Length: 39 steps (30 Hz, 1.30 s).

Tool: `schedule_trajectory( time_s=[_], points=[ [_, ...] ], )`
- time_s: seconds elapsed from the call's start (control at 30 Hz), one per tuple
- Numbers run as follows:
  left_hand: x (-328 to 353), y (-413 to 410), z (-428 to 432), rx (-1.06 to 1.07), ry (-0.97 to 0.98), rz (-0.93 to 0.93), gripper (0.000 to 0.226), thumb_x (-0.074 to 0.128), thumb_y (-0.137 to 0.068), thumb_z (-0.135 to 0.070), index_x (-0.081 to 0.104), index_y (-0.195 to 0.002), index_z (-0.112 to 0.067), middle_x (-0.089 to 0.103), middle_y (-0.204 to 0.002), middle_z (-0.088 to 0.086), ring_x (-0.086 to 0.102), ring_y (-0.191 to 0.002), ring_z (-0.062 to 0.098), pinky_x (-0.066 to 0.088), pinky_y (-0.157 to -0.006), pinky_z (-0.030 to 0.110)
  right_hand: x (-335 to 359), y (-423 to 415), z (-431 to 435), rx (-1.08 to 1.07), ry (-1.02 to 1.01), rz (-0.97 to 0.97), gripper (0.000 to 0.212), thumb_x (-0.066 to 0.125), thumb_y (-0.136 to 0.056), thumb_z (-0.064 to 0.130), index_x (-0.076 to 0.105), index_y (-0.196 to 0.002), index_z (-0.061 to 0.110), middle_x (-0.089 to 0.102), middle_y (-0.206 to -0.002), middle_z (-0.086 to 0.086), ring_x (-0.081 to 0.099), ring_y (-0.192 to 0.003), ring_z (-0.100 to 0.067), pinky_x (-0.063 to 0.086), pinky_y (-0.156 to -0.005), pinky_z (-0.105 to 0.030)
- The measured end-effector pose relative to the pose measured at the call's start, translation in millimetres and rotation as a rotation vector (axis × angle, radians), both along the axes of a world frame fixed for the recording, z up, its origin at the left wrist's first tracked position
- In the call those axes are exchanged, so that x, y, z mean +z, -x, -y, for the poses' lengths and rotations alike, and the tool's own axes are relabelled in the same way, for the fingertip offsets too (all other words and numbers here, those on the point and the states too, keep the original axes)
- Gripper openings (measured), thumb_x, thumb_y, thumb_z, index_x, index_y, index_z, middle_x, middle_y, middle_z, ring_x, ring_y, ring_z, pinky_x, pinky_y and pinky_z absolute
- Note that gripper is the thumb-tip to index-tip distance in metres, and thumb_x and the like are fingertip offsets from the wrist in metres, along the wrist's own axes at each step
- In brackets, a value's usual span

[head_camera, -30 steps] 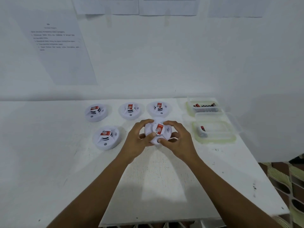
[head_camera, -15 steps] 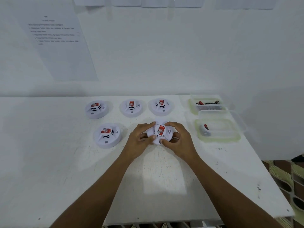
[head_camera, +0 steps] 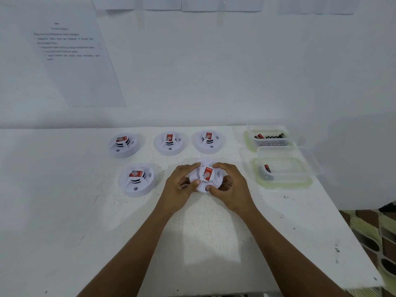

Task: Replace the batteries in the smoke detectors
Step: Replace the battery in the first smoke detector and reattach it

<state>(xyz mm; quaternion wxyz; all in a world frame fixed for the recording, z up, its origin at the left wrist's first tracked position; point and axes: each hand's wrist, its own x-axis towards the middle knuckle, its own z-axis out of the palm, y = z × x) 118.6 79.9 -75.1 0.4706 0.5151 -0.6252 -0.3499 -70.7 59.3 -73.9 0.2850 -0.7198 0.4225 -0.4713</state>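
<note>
A white round smoke detector (head_camera: 206,175) with a red label sits on the white table (head_camera: 210,243) at the middle. My left hand (head_camera: 182,185) grips its left side with thumb and fingers curled round the rim. My right hand (head_camera: 232,187) grips its right side the same way. Three more detectors stand in a back row, the left detector (head_camera: 122,144), the middle detector (head_camera: 170,142) and the right detector (head_camera: 209,141). Another detector (head_camera: 138,179) lies left of my hands.
At the back right a clear tub (head_camera: 270,139) holds several batteries. In front of it a larger clear tub (head_camera: 285,168) holds a red-tipped battery (head_camera: 266,170) at its left end. The table's right edge drops off near patterned blocks (head_camera: 383,236). Printed sheets hang on the wall.
Both hands keep their hold on the middle detector and have shifted slightly round it. The view has tilted a little; the other detectors and tubs stay where they were.
</note>
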Motion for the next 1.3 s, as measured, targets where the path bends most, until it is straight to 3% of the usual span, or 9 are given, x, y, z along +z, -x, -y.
schedule_trajectory(
  time_s=[0.2, 0.33, 0.47, 0.63, 0.8, 1.0, 1.3],
  points=[
    [-0.3, 1.2, -0.6, 0.001, 0.001, -0.003, 0.051, 0.061, -0.087, -0.033, 0.053, -0.135, -0.018, 0.057, -0.130, -0.001, 0.054, -0.120, 0.014, 0.049, -0.102, 0.043, -0.9, 0.2, 0.0, 0.009, -0.011, -0.003, 0.056, 0.078, -0.072, 0.037, 0.057, -0.122, 0.022, 0.055, -0.121, 0.022, 0.056, -0.113, -0.003, 0.055, -0.092, -0.029],
    [-1.6, -0.6, -0.8, 0.000, 0.024, 0.005, 0.047, 0.061, -0.087, -0.043, 0.053, -0.132, -0.033, 0.057, -0.127, -0.011, 0.054, -0.119, 0.011, 0.051, -0.099, 0.038, -1.9, 5.4, 1.2, 0.060, -0.131, 0.062, 0.050, 0.076, -0.078, 0.036, 0.059, -0.124, 0.025, 0.059, -0.125, 0.010, 0.061, -0.114, -0.013, 0.057, -0.089, -0.034],
    [-0.5, -1.2, -1.7, -0.002, 0.045, -0.002, 0.042, 0.064, -0.088, -0.035, 0.052, -0.129, -0.040, 0.057, -0.126, -0.012, 0.055, -0.117, 0.006, 0.052, -0.093, 0.024, -4.4, 10.6, 5.0, 0.079, -0.224, 0.143, 0.039, 0.070, -0.089, 0.011, 0.060, -0.127, 0.012, 0.060, -0.128, -0.004, 0.063, -0.114, -0.020, 0.060, -0.085, -0.039],
    [0.6, 0.1, -1.5, -0.002, 0.077, 0.006, 0.042, 0.063, -0.088, -0.028, 0.051, -0.127, -0.038, 0.056, -0.124, -0.015, 0.054, -0.114, -0.003, 0.047, -0.088, 0.011, -6.0, 9.3, 4.9, 0.065, -0.204, 0.139, 0.038, 0.069, -0.090, 0.013, 0.061, -0.127, 0.010, 0.060, -0.127, -0.005, 0.063, -0.114, -0.018, 0.059, -0.086, -0.039],
    [-2.1, 0.3, -1.0, -0.006, 0.098, 0.005, 0.042, 0.062, -0.089, -0.027, 0.051, -0.128, -0.037, 0.055, -0.125, -0.017, 0.055, -0.115, 0.000, 0.050, -0.090, 0.016, -6.1, 10.2, 5.6, 0.073, -0.205, 0.143, 0.039, 0.069, -0.089, 0.010, 0.061, -0.128, 0.009, 0.060, -0.127, -0.006, 0.062, -0.115, -0.019, 0.058, -0.088, -0.043],
    [-3.6, -0.6, -0.4, -0.021, 0.113, 0.014, 0.041, 0.063, -0.091, -0.017, 0.052, -0.129, -0.029, 0.055, -0.127, -0.015, 0.053, -0.115, -0.006, 0.046, -0.086, 0.008, -8.2, 10.3, 6.8, 0.067, -0.214, 0.134, 0.039, 0.069, -0.089, 0.011, 0.061, -0.128, 0.009, 0.060, -0.128, -0.005, 0.061, -0.116, -0.020, 0.058, -0.089, -0.046],
    [-6.9, -0.7, 1.1, -0.008, 0.117, 0.021, 0.041, 0.061, -0.089, -0.028, 0.054, -0.130, -0.028, 0.054, -0.127, -0.019, 0.053, -0.116, -0.005, 0.048, -0.092, 0.014, -10.1, 10.9, 7.1, 0.061, -0.210, 0.133, 0.041, 0.069, -0.089, 0.017, 0.061, -0.128, 0.010, 0.061, -0.128, -0.005, 0.062, -0.116, -0.021, 0.057, -0.089, -0.048]
  ],
)
